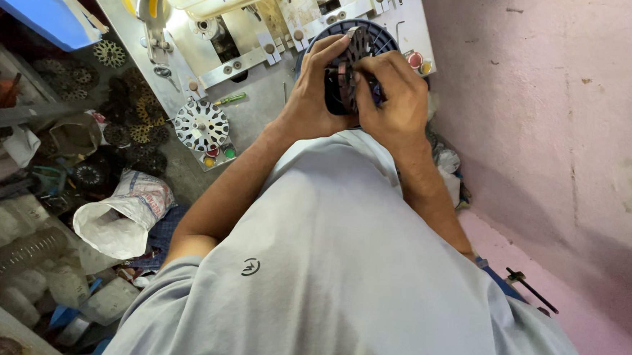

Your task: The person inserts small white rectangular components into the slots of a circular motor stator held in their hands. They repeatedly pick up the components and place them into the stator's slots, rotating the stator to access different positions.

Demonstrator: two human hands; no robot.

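Both my hands hold a dark, slotted round metal core (350, 70) in front of my chest. My left hand (317, 91) wraps its left side with the fingers curled over the top. My right hand (396, 95) grips its right side, thumb pressed on the face. Behind the core lies a blue round plastic tray (381, 34) on the machine top. My grey shirt fills the lower middle of the view.
A pale metal machine (259, 30) stands ahead, with a silver slotted disc (201, 126) on its front corner beside coloured buttons (218, 156). Several dark cores (135, 117) and a white sack (123, 214) lie on the floor at left. A pink wall (550, 103) is at right.
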